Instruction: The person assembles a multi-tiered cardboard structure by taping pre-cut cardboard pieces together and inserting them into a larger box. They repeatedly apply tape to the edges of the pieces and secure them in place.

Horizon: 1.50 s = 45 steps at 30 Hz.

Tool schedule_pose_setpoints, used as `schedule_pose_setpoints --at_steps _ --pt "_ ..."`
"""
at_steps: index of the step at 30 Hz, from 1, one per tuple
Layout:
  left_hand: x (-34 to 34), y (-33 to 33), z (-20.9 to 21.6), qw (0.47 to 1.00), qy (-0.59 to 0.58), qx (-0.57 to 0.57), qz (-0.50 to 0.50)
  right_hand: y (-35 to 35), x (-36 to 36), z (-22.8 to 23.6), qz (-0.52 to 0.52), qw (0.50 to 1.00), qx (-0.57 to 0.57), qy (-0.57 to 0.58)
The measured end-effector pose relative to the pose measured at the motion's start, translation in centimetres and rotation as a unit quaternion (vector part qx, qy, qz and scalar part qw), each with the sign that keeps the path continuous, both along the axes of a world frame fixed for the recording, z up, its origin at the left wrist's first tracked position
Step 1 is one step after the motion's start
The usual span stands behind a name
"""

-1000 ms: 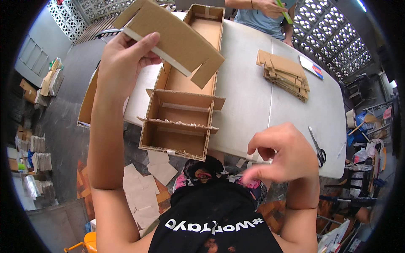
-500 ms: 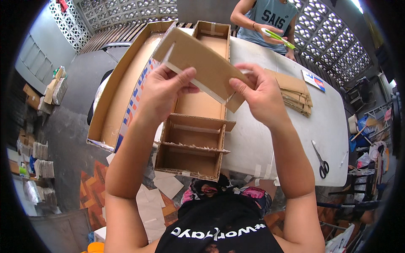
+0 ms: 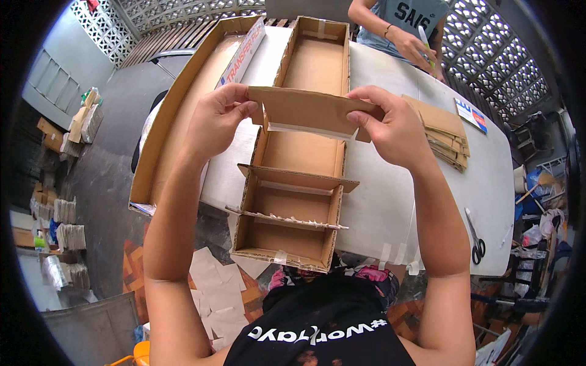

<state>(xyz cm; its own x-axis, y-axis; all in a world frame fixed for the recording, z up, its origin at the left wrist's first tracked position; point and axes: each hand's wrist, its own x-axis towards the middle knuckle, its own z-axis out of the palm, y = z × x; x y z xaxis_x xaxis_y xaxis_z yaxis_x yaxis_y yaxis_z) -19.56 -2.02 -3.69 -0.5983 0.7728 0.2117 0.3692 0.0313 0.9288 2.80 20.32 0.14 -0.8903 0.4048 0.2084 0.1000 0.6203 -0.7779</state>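
Note:
Between my two hands I hold a brown cardboard strip (image 3: pixel 305 108) level above a long open cardboard box (image 3: pixel 314 64). My left hand (image 3: pixel 227 119) pinches its left end, and my right hand (image 3: pixel 384 122) grips the right end with the thumb on the near face. A whitish band runs along the strip's lower edge, with slits near both ends. Two cardboard dividers cross the box's near part: a smooth one (image 3: pixel 299 177) and a ragged-edged one (image 3: pixel 287 219). Their ends stick out past the box walls. I cannot tell whether the strip touches the box.
Left of the box lies another long cardboard tray (image 3: pixel 177 116). Flat cardboard pieces (image 3: pixel 442 137) are stacked on the white table (image 3: pixel 390 201), with black scissors (image 3: pixel 477 244) at the right. Tape pieces (image 3: pixel 386 253) hang from the near edge. Across the table, a person (image 3: pixel 406 36) holds a green-and-white tool.
The strip has turned from a slant to nearly level and come over the box's middle. My left hand has moved slightly left, and my right hand slightly right.

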Motion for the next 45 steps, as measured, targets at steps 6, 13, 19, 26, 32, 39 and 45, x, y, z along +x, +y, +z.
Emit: schedule_pose_setpoints --at_steps 6,13,19,26,32,39,45 --pt "0.0 0.0 -1.6 0.999 0.021 -0.002 0.039 -0.2 -0.3 -0.7 0.014 1.0 0.005 -0.013" --pt "0.9 -0.1 -1.8 0.999 0.03 -0.001 0.027 -0.2 0.1 -2.3 0.051 0.994 0.063 0.075" --pt "0.9 -0.4 -2.1 0.999 0.029 0.01 0.017 -0.4 0.3 -2.4 0.06 0.99 0.094 0.086" --pt "1.0 -0.9 -3.8 0.99 0.132 -0.032 0.039 0.3 2.2 -4.5 0.047 0.993 0.082 0.065" --pt "1.5 -0.9 -4.5 0.99 0.111 -0.04 0.073 0.3 2.0 -5.2 0.039 0.994 0.074 0.067" --pt "1.4 -0.8 -4.5 0.988 0.141 -0.039 0.042 0.0 2.0 -5.4 0.034 0.995 0.093 0.015" --pt "0.6 -1.3 -7.2 0.995 0.093 -0.017 0.03 -0.4 2.0 -6.1 0.031 0.99 0.135 -0.017"
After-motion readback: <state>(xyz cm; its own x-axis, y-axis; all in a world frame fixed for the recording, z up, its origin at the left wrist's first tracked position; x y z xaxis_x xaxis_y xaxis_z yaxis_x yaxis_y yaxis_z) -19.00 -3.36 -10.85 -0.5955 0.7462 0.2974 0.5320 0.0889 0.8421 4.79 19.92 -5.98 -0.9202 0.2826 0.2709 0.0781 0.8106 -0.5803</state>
